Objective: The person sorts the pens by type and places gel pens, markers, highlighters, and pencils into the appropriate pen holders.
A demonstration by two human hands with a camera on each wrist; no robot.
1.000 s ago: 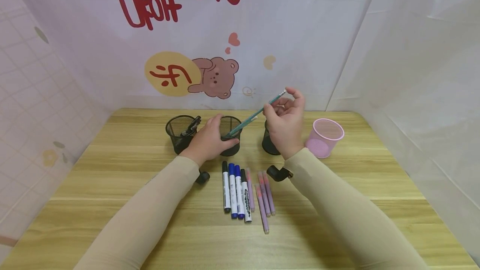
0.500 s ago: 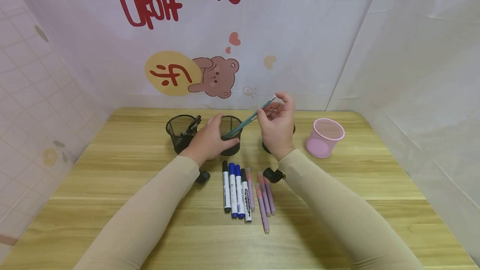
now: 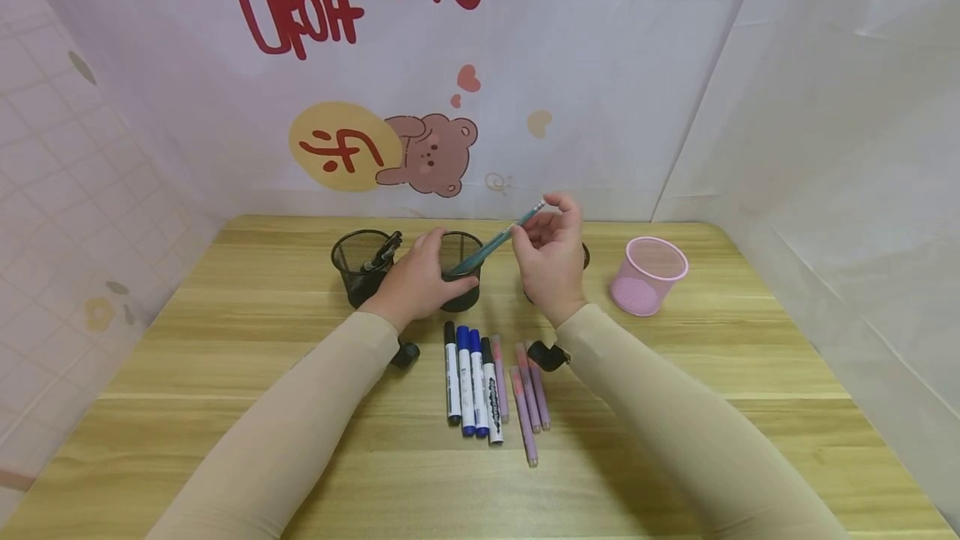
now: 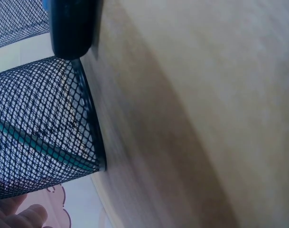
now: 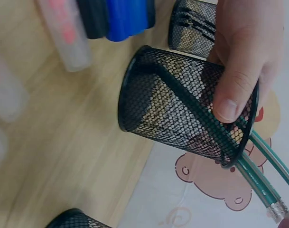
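My left hand (image 3: 416, 277) grips a black mesh pen cup (image 3: 461, 301), with the thumb (image 5: 232, 102) against its side near the rim. Green pencils (image 3: 491, 247) lean out of this cup toward the right; their lower parts show through the mesh (image 4: 21, 95) in the left wrist view. At their upper end, my right hand (image 3: 553, 261) pinches a green pencil between thumb and fingers. Silvery ferrules (image 5: 278, 209) show by a fingertip at the right wrist view's corner. Another black mesh cup (image 3: 587, 257) stands mostly hidden behind the right hand.
Left of the held cup, a black mesh cup (image 3: 351, 273) contains black pens (image 3: 384, 250). A pink mesh cup (image 3: 648, 277) stands at the right. Nearer me lie several white markers (image 3: 474, 390) with black or blue caps, beside several pinkish-purple pens (image 3: 525, 415) on the wooden table (image 3: 375, 482).
My right hand has moved left and slightly down with the pencil, bringing its upper end closer to the held cup. The left hand and the cup have stayed in place.
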